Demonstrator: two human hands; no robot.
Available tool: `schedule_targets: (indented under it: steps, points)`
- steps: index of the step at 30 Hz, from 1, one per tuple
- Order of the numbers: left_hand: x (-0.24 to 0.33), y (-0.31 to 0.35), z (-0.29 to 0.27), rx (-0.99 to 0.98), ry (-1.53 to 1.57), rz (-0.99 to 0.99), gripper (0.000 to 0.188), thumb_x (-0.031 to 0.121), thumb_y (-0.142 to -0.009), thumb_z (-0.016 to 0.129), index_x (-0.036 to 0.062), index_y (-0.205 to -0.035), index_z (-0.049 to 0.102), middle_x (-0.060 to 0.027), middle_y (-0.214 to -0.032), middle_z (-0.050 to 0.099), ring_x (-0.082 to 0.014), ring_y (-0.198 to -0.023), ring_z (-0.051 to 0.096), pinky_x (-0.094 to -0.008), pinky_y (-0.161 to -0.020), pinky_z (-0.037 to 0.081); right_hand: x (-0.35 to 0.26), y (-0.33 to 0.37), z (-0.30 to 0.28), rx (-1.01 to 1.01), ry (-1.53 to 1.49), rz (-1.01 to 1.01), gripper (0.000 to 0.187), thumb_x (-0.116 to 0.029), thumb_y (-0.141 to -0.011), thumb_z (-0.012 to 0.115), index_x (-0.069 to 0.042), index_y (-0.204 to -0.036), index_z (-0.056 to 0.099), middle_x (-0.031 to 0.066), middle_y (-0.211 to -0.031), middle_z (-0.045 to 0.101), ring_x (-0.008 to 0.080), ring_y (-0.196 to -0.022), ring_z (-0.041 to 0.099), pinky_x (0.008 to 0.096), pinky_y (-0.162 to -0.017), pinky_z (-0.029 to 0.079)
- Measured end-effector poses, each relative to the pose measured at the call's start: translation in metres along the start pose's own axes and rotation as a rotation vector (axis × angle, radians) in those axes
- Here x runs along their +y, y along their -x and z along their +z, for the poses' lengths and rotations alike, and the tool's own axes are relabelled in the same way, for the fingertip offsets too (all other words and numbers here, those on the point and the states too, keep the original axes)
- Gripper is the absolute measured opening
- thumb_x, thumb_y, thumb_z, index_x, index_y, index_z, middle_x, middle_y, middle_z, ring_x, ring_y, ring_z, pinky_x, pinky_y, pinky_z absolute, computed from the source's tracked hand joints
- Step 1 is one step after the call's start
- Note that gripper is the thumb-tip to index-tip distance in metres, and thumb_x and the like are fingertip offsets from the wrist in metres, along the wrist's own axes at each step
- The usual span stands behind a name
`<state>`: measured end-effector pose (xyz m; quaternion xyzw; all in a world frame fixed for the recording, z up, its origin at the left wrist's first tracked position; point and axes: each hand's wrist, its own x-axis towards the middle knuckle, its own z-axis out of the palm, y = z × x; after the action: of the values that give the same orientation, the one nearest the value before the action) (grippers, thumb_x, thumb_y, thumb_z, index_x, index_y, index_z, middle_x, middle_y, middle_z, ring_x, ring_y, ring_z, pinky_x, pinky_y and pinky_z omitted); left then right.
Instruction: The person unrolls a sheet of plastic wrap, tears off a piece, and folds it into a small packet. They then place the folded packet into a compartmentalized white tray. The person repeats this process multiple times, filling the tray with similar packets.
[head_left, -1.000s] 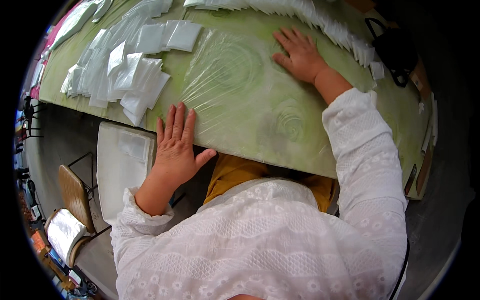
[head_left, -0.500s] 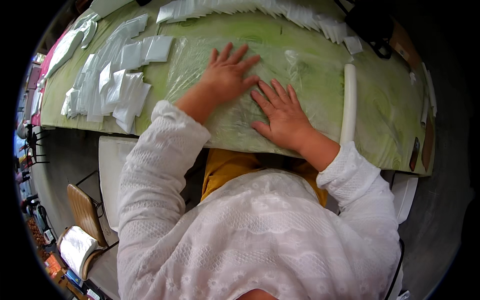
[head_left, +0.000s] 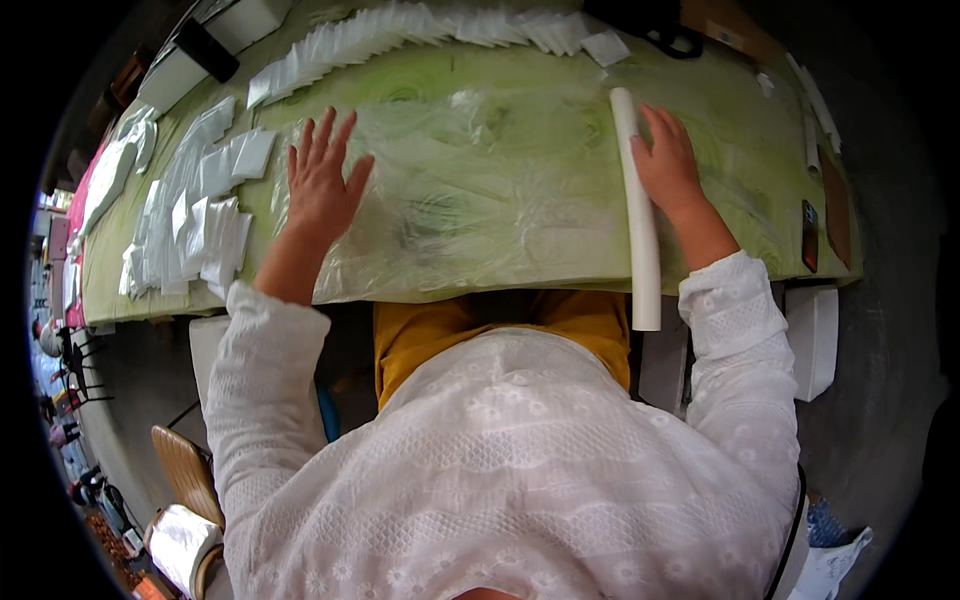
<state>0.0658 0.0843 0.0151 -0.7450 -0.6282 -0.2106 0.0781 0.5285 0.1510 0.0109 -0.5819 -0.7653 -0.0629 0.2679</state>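
Observation:
A thin clear plastic sheet (head_left: 480, 215) lies spread and wrinkled on the green-covered table. Over its left part is my left hand (head_left: 325, 180), palm down with fingers spread and nothing held; whether it touches the sheet I cannot tell. Along the sheet's right side lies a long white roll (head_left: 638, 240), its near end sticking out past the table edge. My right hand (head_left: 668, 165) is at the right side of this roll, fingers stretched forward and thumb against or just beside it. It is not wrapped round the roll.
Folded clear plastic pieces (head_left: 215, 230) lie in overlapping rows at the left. A long fanned row of similar pieces (head_left: 400, 25) curves along the far side. A phone (head_left: 809, 235) lies near the right edge, and a black bag (head_left: 650, 25) at the far right.
My hands have moved apart from the middle of the sheet. The left went to the sheet's left side, the right beside the white roll. The view has shifted too.

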Motion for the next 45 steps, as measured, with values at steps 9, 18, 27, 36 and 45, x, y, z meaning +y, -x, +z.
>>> schedule_targets:
  steps: [9, 18, 27, 36, 45]
  points:
    - [0.024, 0.04, 0.005, -0.308, -0.109, -0.122, 0.064, 0.048, -0.093, 0.055, 0.0235, -0.15, 0.039, -0.0078, -0.16, 0.028, -0.0313, -0.148, 0.021, -0.0483, -0.12, 0.015, 0.067, 0.057, -0.031, -0.206, 0.171, 0.429, 0.052, -0.043, -0.085, 0.065, -0.013, -0.127, 0.061, 0.0133, -0.13, 0.056, 0.034, -0.121, 0.05, 0.0454, -0.102, 0.041]
    - [-0.002, 0.041, -0.001, -0.375, -0.195, -0.25, 0.065, 0.055, -0.095, 0.046, 0.028, -0.153, 0.032, -0.0078, -0.162, 0.022, -0.0321, -0.149, 0.016, -0.052, -0.119, 0.012, 0.115, 0.063, -0.023, -0.017, 0.173, 0.205, 0.018, -0.029, -0.083, 0.068, -0.013, -0.08, 0.062, 0.0082, -0.096, 0.062, 0.0338, -0.096, 0.057, 0.0475, -0.082, 0.045]
    - [0.037, 0.003, 0.013, -0.177, -0.123, -0.173, 0.066, 0.04, -0.091, 0.062, 0.0272, -0.151, 0.036, -0.0059, -0.161, 0.024, -0.0349, -0.15, 0.013, -0.0596, -0.117, 0.009, 0.124, -0.023, -0.016, 0.013, 0.099, 0.225, 0.034, -0.024, -0.083, 0.062, -0.015, -0.116, 0.064, 0.0098, -0.122, 0.062, 0.0353, -0.118, 0.052, 0.0472, -0.1, 0.042]
    - [0.064, -0.005, 0.029, -0.315, -0.094, -0.21, 0.067, 0.051, -0.091, 0.056, 0.0226, -0.15, 0.039, -0.0109, -0.16, 0.026, -0.037, -0.148, 0.018, -0.0546, -0.118, 0.011, 0.126, -0.143, 0.057, -0.204, 0.246, 0.243, 0.043, -0.033, -0.083, 0.064, -0.024, -0.125, 0.064, 0.008, -0.128, 0.061, 0.0346, -0.125, 0.05, 0.0463, -0.105, 0.041]
    - [0.067, -0.006, 0.026, -0.318, -0.126, -0.204, 0.068, 0.052, -0.09, 0.056, 0.0222, -0.149, 0.04, -0.0126, -0.159, 0.027, -0.0386, -0.148, 0.017, -0.056, -0.118, 0.011, 0.19, -0.157, 0.045, -0.372, 0.34, 0.484, 0.032, -0.035, -0.087, 0.062, -0.029, -0.118, 0.066, 0.0092, -0.13, 0.059, 0.0359, -0.123, 0.052, 0.0452, -0.1, 0.046]
